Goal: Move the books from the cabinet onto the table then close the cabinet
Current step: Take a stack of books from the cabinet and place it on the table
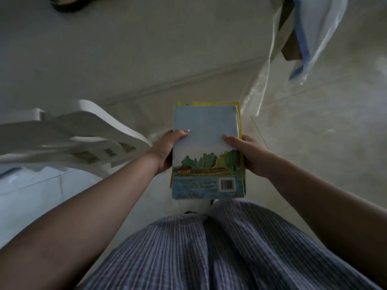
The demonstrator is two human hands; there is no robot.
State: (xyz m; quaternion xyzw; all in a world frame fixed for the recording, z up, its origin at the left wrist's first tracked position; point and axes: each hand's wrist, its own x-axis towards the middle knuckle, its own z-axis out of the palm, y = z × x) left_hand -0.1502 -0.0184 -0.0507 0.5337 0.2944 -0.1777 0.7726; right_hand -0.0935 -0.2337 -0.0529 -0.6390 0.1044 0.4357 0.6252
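Small stack of thin paperback books (206,143), top cover pale blue with a painted lakeside scene and barcode, held level above the pale tiled floor (146,59), in front of the striped garment (219,248). Left hand (167,149) clamped on the stack's left edge, right hand (249,155) clamped on its right edge, thumbs on the top cover. White plastic chair (83,132) just left of the stack; cloth-draped bench (278,38) at upper right, apart from the books.

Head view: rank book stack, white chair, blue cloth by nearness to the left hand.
1. Book stack: gripped by the left hand, along its left edge.
2. White chair: just left of that hand.
3. Blue cloth: hanging far upper right.
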